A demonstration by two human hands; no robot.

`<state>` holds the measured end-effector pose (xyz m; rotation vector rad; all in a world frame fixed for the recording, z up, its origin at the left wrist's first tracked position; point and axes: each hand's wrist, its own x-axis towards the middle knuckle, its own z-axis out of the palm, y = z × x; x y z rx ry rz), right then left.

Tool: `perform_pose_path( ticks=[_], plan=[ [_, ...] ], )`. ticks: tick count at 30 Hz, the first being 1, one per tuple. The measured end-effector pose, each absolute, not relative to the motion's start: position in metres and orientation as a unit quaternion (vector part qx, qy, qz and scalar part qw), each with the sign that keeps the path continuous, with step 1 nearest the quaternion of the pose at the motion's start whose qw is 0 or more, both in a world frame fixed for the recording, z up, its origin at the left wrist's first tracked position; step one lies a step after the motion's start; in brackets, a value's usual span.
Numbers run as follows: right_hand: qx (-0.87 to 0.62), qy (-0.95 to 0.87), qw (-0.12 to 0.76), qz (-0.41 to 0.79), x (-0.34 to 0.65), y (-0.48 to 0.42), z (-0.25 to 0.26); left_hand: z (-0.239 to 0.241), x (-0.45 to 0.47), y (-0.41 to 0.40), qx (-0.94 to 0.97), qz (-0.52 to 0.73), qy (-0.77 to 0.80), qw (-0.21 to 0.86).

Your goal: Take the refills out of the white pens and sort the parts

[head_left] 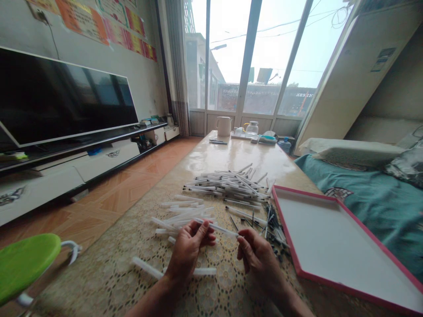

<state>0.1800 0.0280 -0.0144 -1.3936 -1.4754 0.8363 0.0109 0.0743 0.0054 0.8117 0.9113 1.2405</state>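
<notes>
Between thumb and fingers my left hand (193, 237) pinches a slim white pen barrel (220, 228), which slants down to the right. My right hand (256, 248) is closed on the barrel's right end; its fingertips hide whatever small part is there. Loose translucent white tubes (181, 215) lie beyond and around my left hand, with another tube (147, 267) nearer me. Past my right hand is a heap of thin black pen parts (276, 231). Farther off, a large pile of white pens with dark ends (231, 182) spreads across the patterned tablecloth (132, 237).
A white tray with a pink rim (284, 231) lies at the right. A beige jug (224, 126), a glass pitcher (252, 128) and a blue-green packet (267, 139) stand at the far end. A green stool (29, 264) is at the lower left.
</notes>
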Motion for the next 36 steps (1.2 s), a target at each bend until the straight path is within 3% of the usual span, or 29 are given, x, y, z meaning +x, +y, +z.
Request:
perform_pose_path(
  ticks=[15,36],
  plan=[
    [-0.515,-0.540,0.483,0.457,0.178,0.029,-0.009,0.005,0.011,0.075,0.358,0.545,0.398,0.645],
    [-0.476,-0.494,0.522,0.507,0.177,0.031,-0.005,0.005,0.010,0.075,0.360,0.542,0.398,0.647]
  ],
)
